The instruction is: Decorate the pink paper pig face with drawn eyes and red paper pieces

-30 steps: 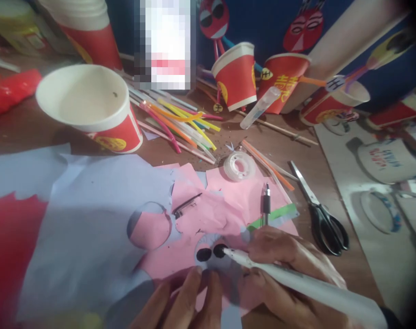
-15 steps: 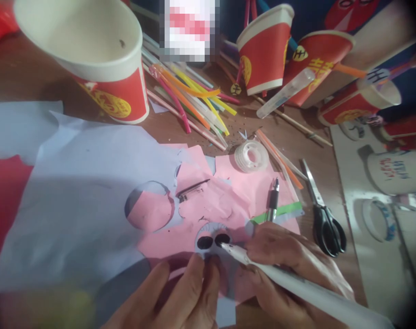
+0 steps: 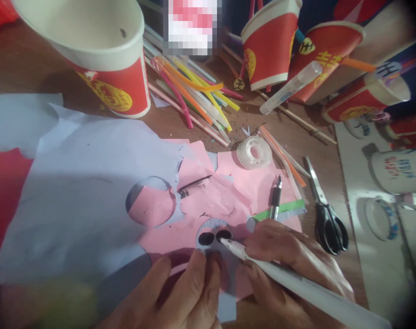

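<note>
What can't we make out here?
Head view: lower edge of the paper piece with black ovals, hidden by the left hand.
Head view: rear of the white marker, cut off by the bottom edge.
Head view: rest of the black-grip pen, behind the right hand.
Head view: yellowish patch, lower left, too blurred to identify.

Bare left hand [image 3: 182,290]; bare right hand [image 3: 297,249]

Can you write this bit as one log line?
right hand: marker, tip at black spot | left hand: at disc | tape: on pink paper | scissors: on table
</note>
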Action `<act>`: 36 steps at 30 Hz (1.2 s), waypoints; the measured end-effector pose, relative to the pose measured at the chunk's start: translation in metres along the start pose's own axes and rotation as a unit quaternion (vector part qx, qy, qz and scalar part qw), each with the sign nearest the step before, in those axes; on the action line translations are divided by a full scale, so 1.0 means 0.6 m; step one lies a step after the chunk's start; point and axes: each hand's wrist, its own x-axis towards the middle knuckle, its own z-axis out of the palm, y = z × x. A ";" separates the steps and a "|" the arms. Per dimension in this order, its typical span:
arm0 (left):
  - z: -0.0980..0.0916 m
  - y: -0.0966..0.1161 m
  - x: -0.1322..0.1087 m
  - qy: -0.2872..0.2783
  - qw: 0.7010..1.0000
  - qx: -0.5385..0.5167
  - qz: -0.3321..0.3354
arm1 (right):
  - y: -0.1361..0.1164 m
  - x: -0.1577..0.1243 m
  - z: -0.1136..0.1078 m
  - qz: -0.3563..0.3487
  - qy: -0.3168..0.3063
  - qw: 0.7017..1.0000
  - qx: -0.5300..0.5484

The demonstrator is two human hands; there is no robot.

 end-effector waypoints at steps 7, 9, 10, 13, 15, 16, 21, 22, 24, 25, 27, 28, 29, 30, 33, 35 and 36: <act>-0.009 -0.008 0.019 0.004 1.000 0.005 0.006 | 0.000 -0.003 -0.002 -0.013 -0.017 1.000 -0.014; -0.010 -0.008 0.018 -0.005 1.000 0.002 0.005 | 0.001 -0.001 -0.003 -0.018 -0.020 0.999 -0.017; -0.009 -0.007 0.016 -0.008 1.000 0.002 0.005 | 0.002 -0.001 -0.004 -0.022 -0.022 0.999 -0.019; -0.008 -0.007 0.011 -0.009 1.000 0.004 0.018 | 0.004 -0.001 -0.008 -0.027 -0.034 0.999 -0.015; -0.007 -0.006 0.008 -0.015 1.000 0.004 0.024 | 0.004 -0.002 -0.009 -0.029 -0.042 0.999 -0.010; -0.006 -0.006 0.007 -0.019 0.999 0.002 0.026 | 0.004 -0.003 -0.009 -0.029 -0.044 0.999 -0.009; -0.006 -0.005 0.005 -0.034 0.999 0.000 0.028 | 0.006 -0.005 -0.009 -0.028 -0.049 0.998 -0.016; -0.006 -0.004 0.005 -0.032 0.999 0.001 0.030 | 0.007 -0.005 -0.010 -0.031 -0.046 0.998 -0.016; -0.006 -0.003 0.005 -0.025 0.999 -0.007 0.032 | 0.009 -0.006 -0.011 -0.040 -0.032 0.999 -0.018; -0.006 -0.002 0.006 -0.025 0.999 -0.015 0.029 | 0.011 -0.007 -0.012 -0.042 -0.025 0.999 -0.019; -0.005 -0.001 0.006 -0.027 0.999 -0.030 0.020 | 0.012 -0.008 -0.014 -0.043 -0.015 0.999 -0.019; -0.005 -0.001 0.006 -0.028 0.999 -0.035 0.014 | 0.012 -0.008 -0.015 -0.040 -0.016 0.999 -0.017; -0.005 0.000 0.006 -0.028 0.999 -0.036 0.011 | 0.012 -0.008 -0.015 -0.040 -0.016 0.999 -0.014; -0.006 0.000 0.006 -0.028 0.999 -0.036 0.010 | 0.011 -0.008 -0.016 -0.040 -0.019 0.999 -0.011; -0.006 0.000 0.006 -0.027 0.999 -0.034 0.011 | 0.008 -0.006 -0.016 -0.041 -0.021 0.999 -0.007; -0.007 0.000 0.005 -0.027 0.999 -0.036 0.012 | 0.006 -0.005 -0.015 -0.044 0.011 0.999 0.003; -0.007 0.000 0.005 -0.026 0.999 -0.037 0.011 | 0.005 -0.005 -0.014 -0.042 0.033 0.999 0.010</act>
